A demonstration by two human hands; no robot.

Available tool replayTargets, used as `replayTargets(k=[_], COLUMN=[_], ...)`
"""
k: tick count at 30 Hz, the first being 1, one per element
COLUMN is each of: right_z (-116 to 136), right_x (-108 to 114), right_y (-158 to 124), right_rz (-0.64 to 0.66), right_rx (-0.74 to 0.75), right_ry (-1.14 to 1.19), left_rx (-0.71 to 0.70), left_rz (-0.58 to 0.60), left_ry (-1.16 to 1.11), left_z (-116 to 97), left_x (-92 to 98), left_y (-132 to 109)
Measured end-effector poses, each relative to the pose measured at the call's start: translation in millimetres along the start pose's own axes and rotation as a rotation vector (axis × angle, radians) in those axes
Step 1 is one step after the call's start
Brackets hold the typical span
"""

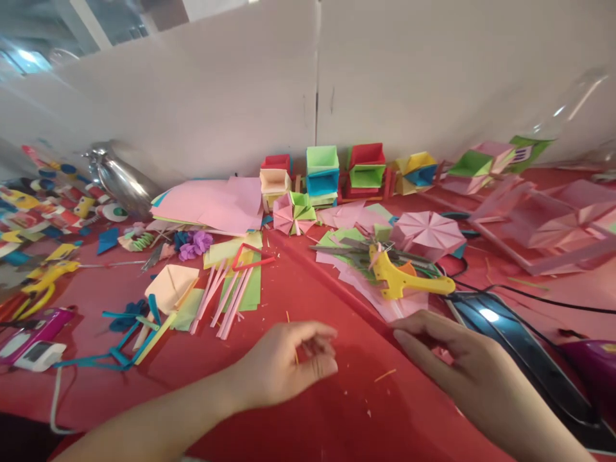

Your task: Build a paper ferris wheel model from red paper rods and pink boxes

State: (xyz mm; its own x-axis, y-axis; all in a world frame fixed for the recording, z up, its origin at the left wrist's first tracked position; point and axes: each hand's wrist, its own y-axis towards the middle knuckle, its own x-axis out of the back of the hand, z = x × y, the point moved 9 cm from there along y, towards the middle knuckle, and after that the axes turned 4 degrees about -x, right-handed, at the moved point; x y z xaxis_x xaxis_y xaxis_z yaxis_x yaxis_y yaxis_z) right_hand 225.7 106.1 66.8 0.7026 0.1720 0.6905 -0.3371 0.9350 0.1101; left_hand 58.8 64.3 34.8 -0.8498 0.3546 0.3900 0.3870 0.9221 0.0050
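Observation:
My left hand (301, 359) hovers over the red tabletop (346, 410), fingers loosely curled and apart from the thumb, with nothing seen in it. To its right, my right hand (452, 359) has thumb and index fingertips close together at the lower edge of a pink paper sheet (385, 301). Whatever those fingertips hold, if anything, is too small to make out. Just beyond lies a yellow-handled glue gun (399, 276) on paper and scissors. Thin pink paper strips (233, 305) and a red folded paper frame (253, 256) lie left of centre.
Folded paper boxes (322, 170) line the white partition (240, 96). A pink paper umbrella shape (430, 232) stands behind the glue gun. A dark phone-like device (505, 340) and black cables are at right. Blue strip pieces (118, 356), a metal jug (120, 179) and paper sheets (206, 202) are at left.

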Motion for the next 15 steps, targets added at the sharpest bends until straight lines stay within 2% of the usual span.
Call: replayTargets(k=[2,4,6,9,12,13,15], right_z=[-7,-5,1,15,25,25,19], right_x=[-5,-19,-40,-73,-93,-94,-87], right_y=[9,18,27,36,41,42,47], right_rz=[0.077,0.137,0.217,0.348,0.443,0.440,0.354], right_rx=[-0.162,-0.230,-0.250,-0.243,-0.207,-0.190,-0.166], right_ry=[0.204,0.384,0.539,0.698,0.676,0.622,0.495], left_rx=[0.069,0.062,0.037,0.020,0.059,0.083,0.143], left_rz=[-0.051,-0.067,-0.096,-0.206,-0.329,-0.368,-0.417], left_ry=[-0.307,-0.522,-0.626,-0.686,-0.715,-0.717,-0.727], left_z=[12,15,14,18,30,35,45], left_x=[4.8,5.0,5.7,11.4,19.8,22.9,26.4], left_y=[15,26,32,32,28,26,24])
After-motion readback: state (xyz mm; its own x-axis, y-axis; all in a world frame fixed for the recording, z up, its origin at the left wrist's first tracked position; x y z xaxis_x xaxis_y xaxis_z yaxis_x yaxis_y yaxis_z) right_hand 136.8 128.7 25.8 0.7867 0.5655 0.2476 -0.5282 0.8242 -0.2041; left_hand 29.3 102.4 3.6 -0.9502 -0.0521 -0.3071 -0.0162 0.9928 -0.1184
